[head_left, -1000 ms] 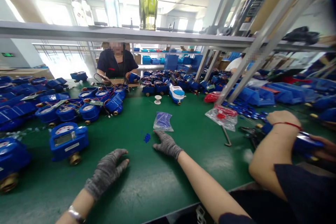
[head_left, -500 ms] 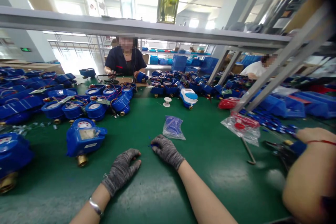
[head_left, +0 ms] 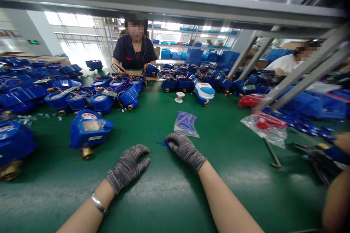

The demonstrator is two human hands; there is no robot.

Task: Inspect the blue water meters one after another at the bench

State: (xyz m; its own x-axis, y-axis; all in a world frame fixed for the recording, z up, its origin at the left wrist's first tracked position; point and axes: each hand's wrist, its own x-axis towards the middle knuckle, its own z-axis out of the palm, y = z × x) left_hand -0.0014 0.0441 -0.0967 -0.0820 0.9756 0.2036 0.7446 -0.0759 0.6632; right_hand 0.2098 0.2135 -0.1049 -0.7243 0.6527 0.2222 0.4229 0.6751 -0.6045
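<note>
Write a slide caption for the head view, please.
Gloved right hand at small blue parts by a bag; left hand rests on green table.

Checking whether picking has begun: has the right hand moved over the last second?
Yes. Against the plastic bag, the right hand slid left, and its fingertips now touch the loose blue bits.
</note>
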